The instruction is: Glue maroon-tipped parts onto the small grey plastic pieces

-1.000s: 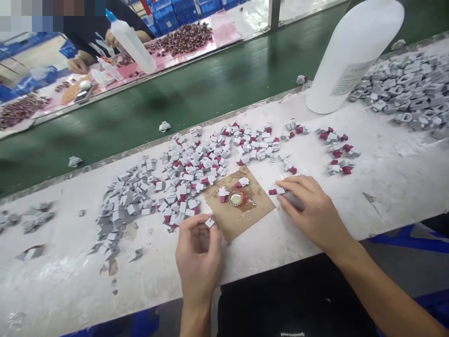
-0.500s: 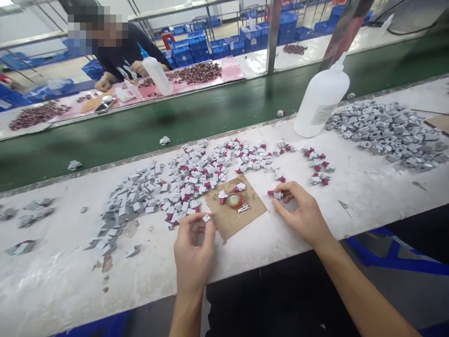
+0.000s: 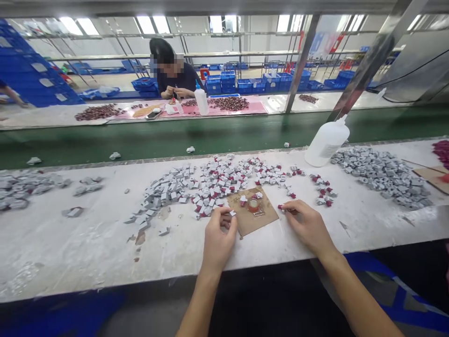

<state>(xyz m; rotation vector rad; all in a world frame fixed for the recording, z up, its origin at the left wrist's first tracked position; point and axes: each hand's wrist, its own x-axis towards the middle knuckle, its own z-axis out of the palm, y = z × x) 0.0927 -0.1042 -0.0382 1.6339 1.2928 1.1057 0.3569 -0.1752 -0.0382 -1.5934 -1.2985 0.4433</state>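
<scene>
Between the thumb and forefinger of my left hand is a small light grey piece, held at the left edge of a brown cardboard square. My right hand, right of the cardboard, pinches a grey and dark red piece just above the table. On the cardboard a round red-rimmed thing sits in a clear glossy puddle, with two grey and red pieces beside it. Behind my left hand spreads a heap of grey and red pieces.
A white bottle stands tilted behind my right hand, beside a large grey pile. Beyond the green belt, a person works at another table. More grey pieces lie far left.
The view has tilted up and turned left, so the table and both hands appear farther right. Both hands still hold their pieces in much the same places.
</scene>
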